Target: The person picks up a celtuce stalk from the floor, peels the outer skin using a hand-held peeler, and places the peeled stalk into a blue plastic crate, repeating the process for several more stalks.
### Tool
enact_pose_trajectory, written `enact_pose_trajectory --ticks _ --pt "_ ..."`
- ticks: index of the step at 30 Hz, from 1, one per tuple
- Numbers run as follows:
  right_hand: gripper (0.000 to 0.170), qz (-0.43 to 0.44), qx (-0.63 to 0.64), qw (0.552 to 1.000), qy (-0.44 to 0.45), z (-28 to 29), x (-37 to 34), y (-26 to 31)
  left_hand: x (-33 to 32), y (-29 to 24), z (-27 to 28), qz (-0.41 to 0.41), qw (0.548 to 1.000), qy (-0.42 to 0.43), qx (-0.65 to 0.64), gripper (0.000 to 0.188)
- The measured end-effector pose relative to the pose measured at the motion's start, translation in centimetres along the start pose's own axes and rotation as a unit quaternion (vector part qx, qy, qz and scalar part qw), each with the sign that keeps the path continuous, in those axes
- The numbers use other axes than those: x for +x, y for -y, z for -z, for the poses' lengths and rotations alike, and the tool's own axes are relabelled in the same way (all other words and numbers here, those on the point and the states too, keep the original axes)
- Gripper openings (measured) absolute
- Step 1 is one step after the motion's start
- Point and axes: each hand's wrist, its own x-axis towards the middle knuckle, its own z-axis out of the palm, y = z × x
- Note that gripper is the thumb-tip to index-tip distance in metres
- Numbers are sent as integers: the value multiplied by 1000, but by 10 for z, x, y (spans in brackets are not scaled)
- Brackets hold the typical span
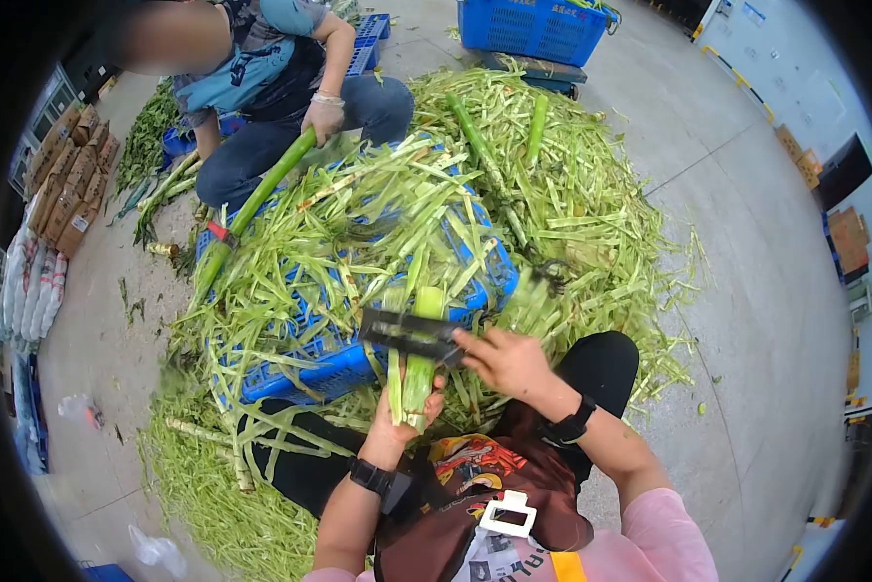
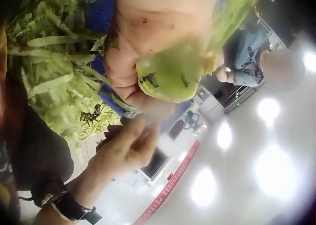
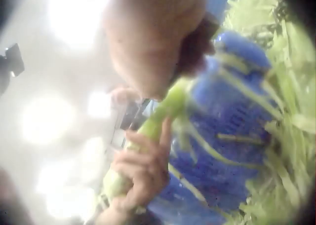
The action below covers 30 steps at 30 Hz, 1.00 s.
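My left hand (image 1: pixel 389 419) grips the lower end of a thick green stalk (image 1: pixel 419 380), which looks like celtuce. Its blunt pale end (image 2: pixel 170 77) faces the left wrist camera, fingers wrapped round the side. Across the upper part of the stalk lies a black peeler (image 1: pixel 402 332), slightly blurred. My right hand (image 1: pixel 516 367) holds the peeler by its right end. A loose strip of peel hangs along the stalk's left side. In the right wrist view the right hand (image 3: pixel 153 42) hides most of the peeler, and the left hand (image 3: pixel 143 168) curls round the stalk.
Peel strips cover an upturned-looking blue crate (image 1: pixel 329 373) right ahead. A big peel heap (image 1: pixel 591 204) spreads to the right, with stalks on it. Opposite, a seated person (image 1: pixel 290 97) holds a long stalk (image 1: pixel 271 184) and a red tool. Another blue crate (image 1: pixel 533 27) stands behind.
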Motion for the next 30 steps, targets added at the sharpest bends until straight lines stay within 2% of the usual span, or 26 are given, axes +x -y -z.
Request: enact_pose_trajectory --ticks 1,2,4,5,6,8,9,10,12,15,19,21,25,28,30 --pt "39 39 -8 999 24 0 0 4 3 -3 5 -7 1000 7 24 67" --pt "39 -13 -1 1000 8 -10 5 -9 3 -4 8 -16 999 13 48 67" --pt "39 -115 34 991 -52 -15 17 -45 -1 -2 7 -79 966 -81 231 59" --pt "39 -169 52 981 -82 -11 22 -51 -5 -1 1 -105 933 -129 320 55" --pt "38 -205 103 972 -53 -6 23 -53 -8 2 -6 -116 893 -196 387 44" --pt "37 -275 199 940 13 20 24 -42 0 8 2 -185 811 -243 499 38" --pt "37 -276 225 933 45 24 21 -39 5 11 5 -220 762 -264 549 35" --pt "37 -274 251 925 76 26 20 -36 4 12 -12 -225 692 -276 628 36" --pt "34 -250 270 919 139 34 23 -27 5 12 -7 -229 692 -277 626 38" --pt "40 -263 269 909 177 39 30 -18 5 12 -10 -227 682 -283 635 39" --pt "41 -207 250 925 196 43 37 -12 6 10 -9 -212 665 -304 648 40" --pt "42 -180 229 937 193 41 38 -14 6 12 -8 -222 672 -300 640 39" --pt "42 -168 187 938 238 42 44 -17 7 10 -7 -236 665 -294 645 39" --pt "42 -143 167 943 249 41 50 -20 7 8 -8 -228 668 -288 647 40" --pt "42 -113 152 953 238 34 53 -20 6 6 -13 -219 689 -287 628 39"
